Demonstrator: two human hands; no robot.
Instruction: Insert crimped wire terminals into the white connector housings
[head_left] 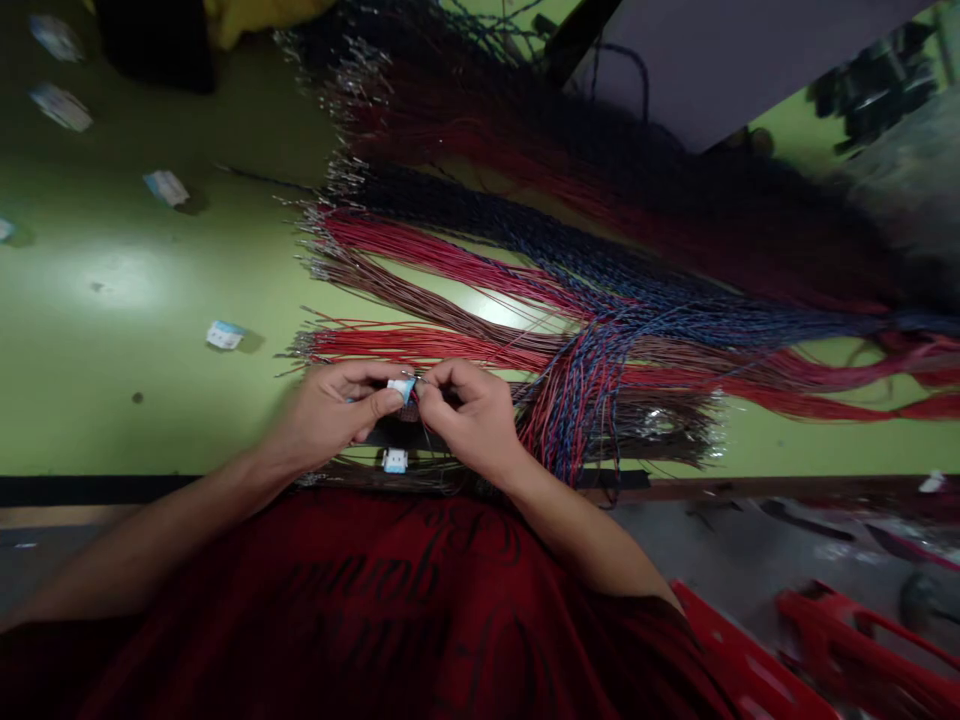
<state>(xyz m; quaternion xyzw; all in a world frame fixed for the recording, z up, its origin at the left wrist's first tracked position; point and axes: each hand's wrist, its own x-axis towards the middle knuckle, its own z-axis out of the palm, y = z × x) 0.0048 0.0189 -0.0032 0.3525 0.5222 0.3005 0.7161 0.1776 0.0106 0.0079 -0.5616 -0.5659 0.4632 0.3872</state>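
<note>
Between the thumb and fingers of my left hand [334,408] is a small white and blue plastic connector [400,389]. My right hand [472,412] pinches a thin wire close against the connector's right side; whether its tip sits inside the connector I cannot tell. Just below my hands lies another white and blue connector [395,460], near the table's edge. Beyond my fingers stretches a bundle of red wires [420,345] with metal terminals at their left ends. Brown wires [420,298] and pink-red wires [442,245] lie farther back.
Dark blue wires [600,250] run across the green table [150,400] and cross over other bundles at the right. Loose connectors, one at the left [225,335] and another farther back [166,188], are scattered there. Red plastic furniture [862,640] stands below the table at the right.
</note>
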